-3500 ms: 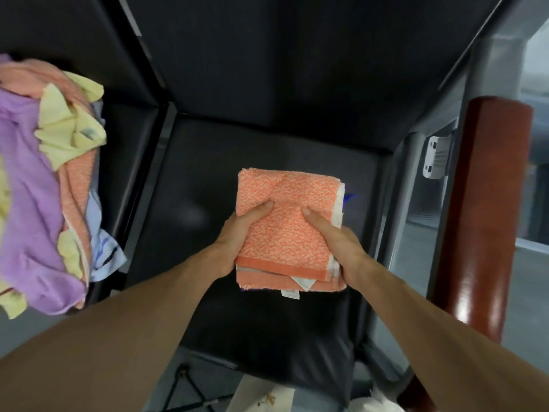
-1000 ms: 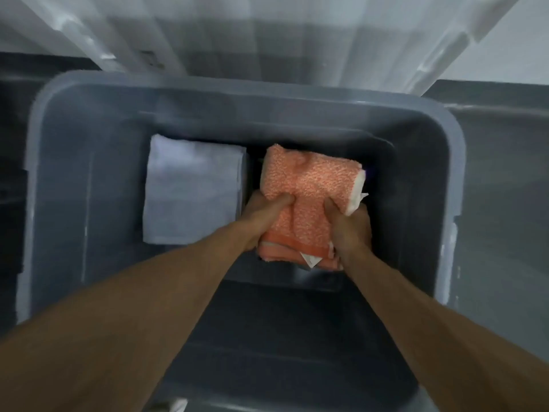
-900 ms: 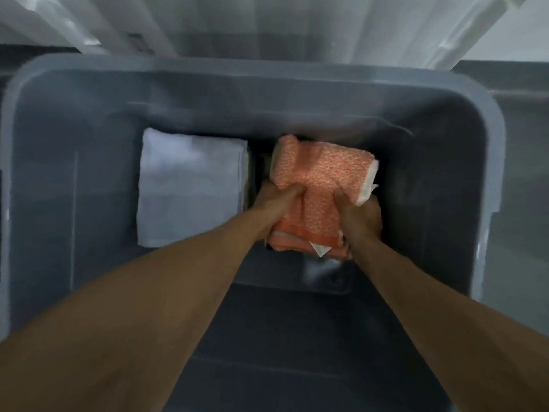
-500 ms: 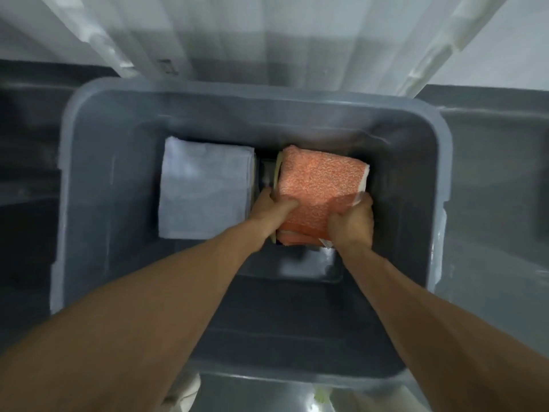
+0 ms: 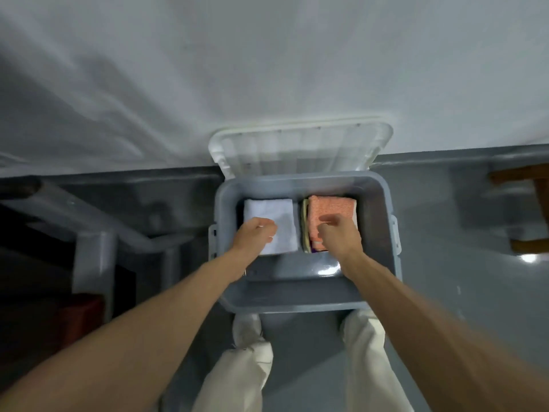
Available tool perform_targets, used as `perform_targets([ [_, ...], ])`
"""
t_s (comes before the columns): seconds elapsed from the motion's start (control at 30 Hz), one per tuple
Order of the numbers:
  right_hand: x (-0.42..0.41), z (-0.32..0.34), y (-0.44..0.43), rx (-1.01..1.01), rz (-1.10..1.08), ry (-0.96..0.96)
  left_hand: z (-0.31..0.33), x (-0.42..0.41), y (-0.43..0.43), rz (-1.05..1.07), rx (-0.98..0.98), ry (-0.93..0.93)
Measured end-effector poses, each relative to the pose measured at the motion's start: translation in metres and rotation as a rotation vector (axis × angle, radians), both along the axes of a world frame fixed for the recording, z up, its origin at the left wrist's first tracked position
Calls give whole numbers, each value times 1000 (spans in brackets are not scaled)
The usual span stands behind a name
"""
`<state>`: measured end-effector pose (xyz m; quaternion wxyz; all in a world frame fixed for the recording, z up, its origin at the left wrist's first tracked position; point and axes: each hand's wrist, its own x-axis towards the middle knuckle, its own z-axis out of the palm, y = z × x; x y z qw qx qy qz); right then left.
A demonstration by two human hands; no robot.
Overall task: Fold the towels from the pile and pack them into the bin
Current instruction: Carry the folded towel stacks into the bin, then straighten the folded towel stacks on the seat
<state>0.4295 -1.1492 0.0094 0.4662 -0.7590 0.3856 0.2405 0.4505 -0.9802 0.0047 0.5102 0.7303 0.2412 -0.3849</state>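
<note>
Both hands hang over the open bin [image 5: 297, 304] with fingers loosely curled and nothing held in either. The left hand [image 5: 257, 233] sits above the near left corner of a folded pale towel [image 5: 267, 208]; whether it touches the cloth cannot be told. The right hand [image 5: 338, 236] hovers over the near edge of the folded orange towel [image 5: 331, 208], its thumb pointing left. That orange towel lies flat in the far right part of the bin, on top of a stack whose yellowish and purple edges [image 5: 305, 233] show along its left side. The pale towel lies just beside the stack on the left, and a narrow gap parts the two. The near half of the bin floor is bare grey plastic. A white lid [image 5: 300, 150] stands up behind the bin against a pale wall [image 5: 267, 69]. The person's light trouser legs [image 5: 237, 376] stand at the bin's near rim on a grey floor [image 5: 445, 233].
</note>
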Motion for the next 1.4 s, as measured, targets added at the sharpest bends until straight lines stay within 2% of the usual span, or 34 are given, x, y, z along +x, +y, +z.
perform_targets([
  [0.23, -26, 175, 68, 131, -61, -151, 180, -30, 56, 105, -42, -167],
  [0.37, -55, 257, 90, 156, -16, -237, 255, -59, 81, 139, -73, -220],
  [0.5, -102, 326, 96, 211, 8, -296, 324, -109, 108, 164, -59, -408],
  [0.67, -187, 378, 97, 155, 87, -409, 393, -195, 133, 123, -53, -572],
  [0.77, -241, 407, 107, 198, 131, -459, 435, -250, 146, 85, -26, -641],
  [0.93, -292, 448, 126, 187, 207, -499, 485, -303, 176, 20, 39, -672],
  [1.1, -303, 488, 168, 209, 328, -552, 535, -344, 235, 60, 65, -730],
  [1.4, -278, 516, 278, 242, 501, -676, 566, -358, 351, 138, 154, -791],
])
